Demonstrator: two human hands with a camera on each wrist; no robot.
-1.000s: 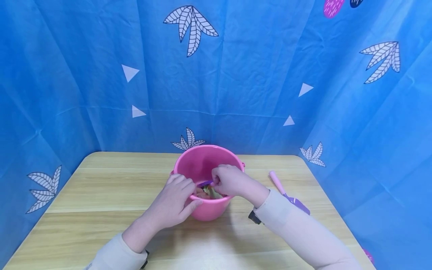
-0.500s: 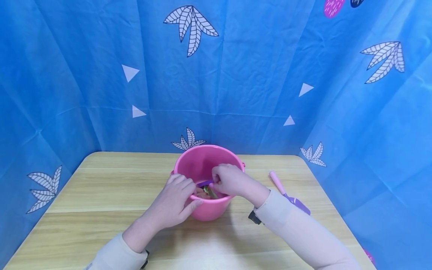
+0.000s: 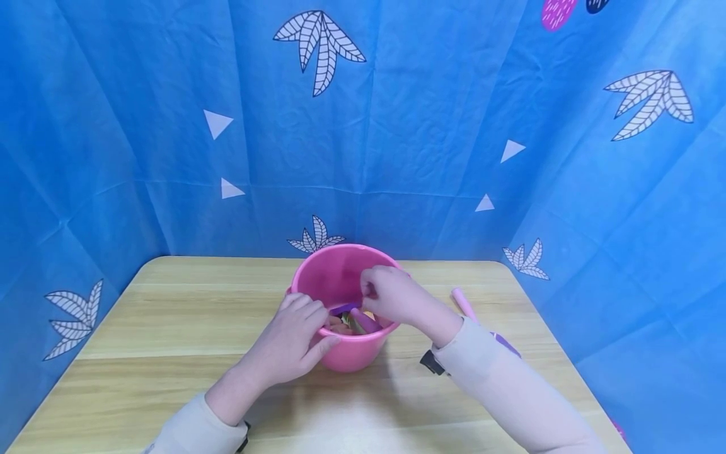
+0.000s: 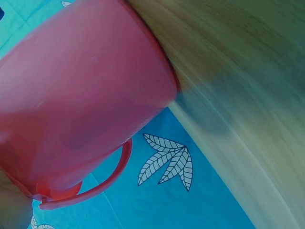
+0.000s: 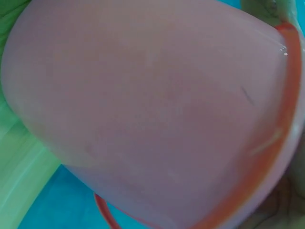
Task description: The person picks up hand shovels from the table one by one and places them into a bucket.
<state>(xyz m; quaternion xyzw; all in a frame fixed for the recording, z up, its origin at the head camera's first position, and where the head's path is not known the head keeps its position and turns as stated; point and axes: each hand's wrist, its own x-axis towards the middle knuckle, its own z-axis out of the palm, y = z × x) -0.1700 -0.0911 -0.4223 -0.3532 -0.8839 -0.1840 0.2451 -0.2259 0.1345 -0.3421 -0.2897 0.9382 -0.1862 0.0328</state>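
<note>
A pink bucket (image 3: 348,354) stands on the table, its open top facing me. My left hand (image 3: 292,337) grips its near left rim, with the thumb outside the wall. The bucket's outer wall (image 4: 90,90) fills much of the left wrist view. Inside lie a pink tapered handle-like piece (image 3: 365,321) leaning toward the near rim and a purple piece (image 3: 342,309). Green and brownish pieces show in part beside them. Just above these, within the bucket's mouth, my right hand (image 3: 394,293) hovers with loosely bent fingers and nothing visible between them.
To the right of the bucket lies a small toy shovel, its pink handle (image 3: 464,304) pointing away and its purple blade (image 3: 505,343) partly behind the right sleeve. A blue patterned cloth (image 3: 363,139) hangs behind and around the wooden table (image 3: 187,328).
My right hand has let go of the pink handle-like piece and risen slightly up and right; the piece now rests inside the bucket. My left hand keeps its hold on the rim.
</note>
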